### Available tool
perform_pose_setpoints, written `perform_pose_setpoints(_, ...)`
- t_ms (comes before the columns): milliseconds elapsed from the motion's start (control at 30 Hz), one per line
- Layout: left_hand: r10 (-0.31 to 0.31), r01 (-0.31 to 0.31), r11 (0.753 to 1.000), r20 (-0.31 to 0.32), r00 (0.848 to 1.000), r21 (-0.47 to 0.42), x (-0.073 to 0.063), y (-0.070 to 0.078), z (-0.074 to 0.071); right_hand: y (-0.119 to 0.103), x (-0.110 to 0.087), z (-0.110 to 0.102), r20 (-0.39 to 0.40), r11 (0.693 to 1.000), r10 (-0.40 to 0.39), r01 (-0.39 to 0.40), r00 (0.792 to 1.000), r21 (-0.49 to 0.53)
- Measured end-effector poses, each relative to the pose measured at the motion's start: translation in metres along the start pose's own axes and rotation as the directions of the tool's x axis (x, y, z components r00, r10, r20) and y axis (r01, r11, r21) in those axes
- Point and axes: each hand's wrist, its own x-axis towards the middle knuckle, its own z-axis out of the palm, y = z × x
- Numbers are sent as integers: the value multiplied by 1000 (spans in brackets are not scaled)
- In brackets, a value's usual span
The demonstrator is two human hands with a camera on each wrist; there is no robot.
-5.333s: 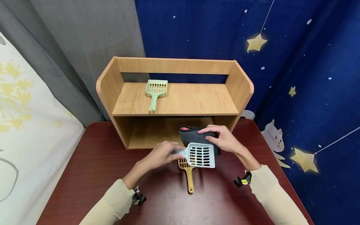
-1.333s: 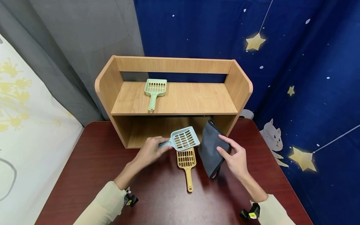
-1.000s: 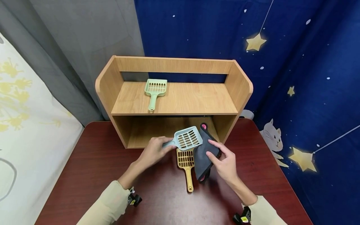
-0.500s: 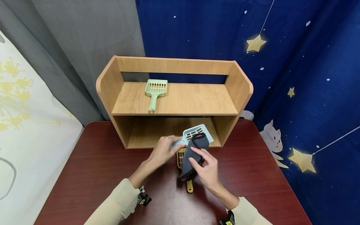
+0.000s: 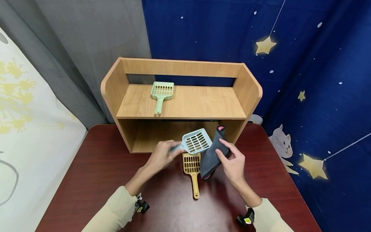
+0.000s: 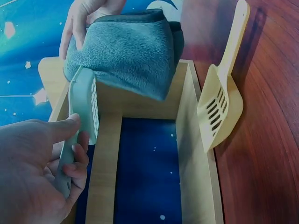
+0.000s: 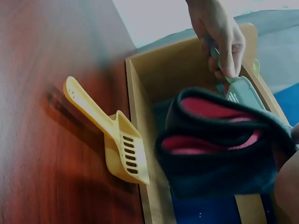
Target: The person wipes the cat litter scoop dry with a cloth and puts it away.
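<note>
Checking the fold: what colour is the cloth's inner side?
Pinkish red; the inner side shows best in the right wrist view.

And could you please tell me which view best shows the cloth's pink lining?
The right wrist view: facing the folds, it shows the pink lining of the cloth as broad bands. The head view shows only small bits at two ends; the left wrist view shows the outside, no pink.

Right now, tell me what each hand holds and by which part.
The left hand grips the light blue scoop by its handle; the right hand pinches the folded grey cloth at its right side.
</note>
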Motion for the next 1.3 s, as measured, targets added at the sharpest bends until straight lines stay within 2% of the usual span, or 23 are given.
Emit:
perform_pose_setpoints(167, -15, 14, 1000, -9, 1000, -14, 1, 1, 4, -2, -8, 10, 42, 1000, 7, -8, 999, 22)
perform_pose_setpoints(433, -15, 15, 1000, -17, 1000, 9, 10, 11, 14, -3, -29, 42, 143, 998, -62, 58, 988, 31)
perform_pose_setpoints(600, -9, 10, 1000, -26, 1000, 9, 12, 14, 16, -3, -31, 45, 174, 996, -89, 89, 981, 8)
perform_pose_setpoints(767, 2, -2, 1000, -21, 1000, 19, 11, 13, 14, -1, -23, 32, 130, 998, -66, 68, 989, -14)
perform_pose_setpoints(1067, -26, 27, 1000, -28, 999, 1, 5, 7, 7, 3, 8, -1, 7, 998, -42, 42, 999, -48)
perform_pose_setpoints(1167, -29, 29, 1000, -34, 999, -5, 5, 6, 7, 2, 10, -2, 7, 998, -36, 36, 999, -47)
perform_pose_setpoints(1300, -26, 26, 1000, -47, 999, -12, 7, 8, 11, -2, 3, 10, 39, 999, -34, 35, 999, -37)
